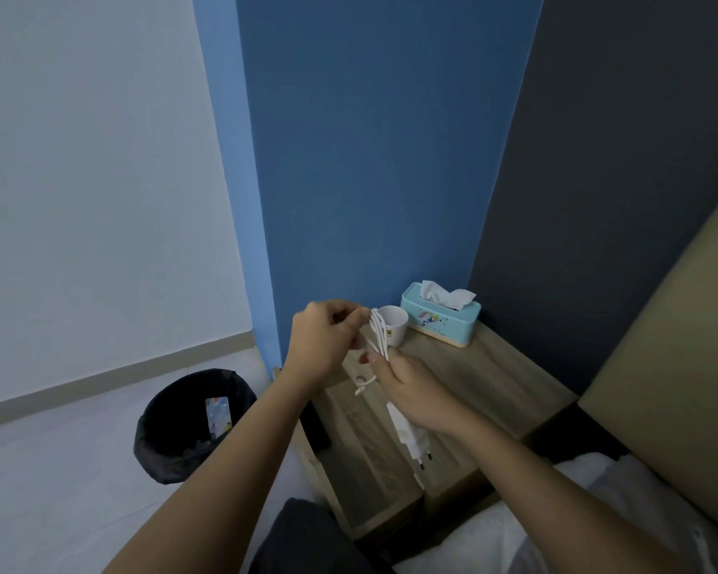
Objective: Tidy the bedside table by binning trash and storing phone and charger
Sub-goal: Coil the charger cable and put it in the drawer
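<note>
Both my hands hold a white charger above the wooden bedside table [494, 387]. My right hand [415, 391] grips the bundled white cable [380, 331] near its middle, and the plug adapter [411, 439] hangs below that hand with its prongs pointing down. My left hand [324, 337] pinches the top loops of the cable. A loose cable end [363, 385] sticks out between the hands. A black-lined bin [191, 424] stands on the floor to the left with a colourful wrapper [218, 414] inside. No phone is visible.
A white cup [394, 325] and a teal tissue box [442, 314] stand at the back of the table against the blue wall. A tan headboard [672, 366] and white bedding [577, 511] lie to the right. My dark-clad knee [303, 536] is at the bottom.
</note>
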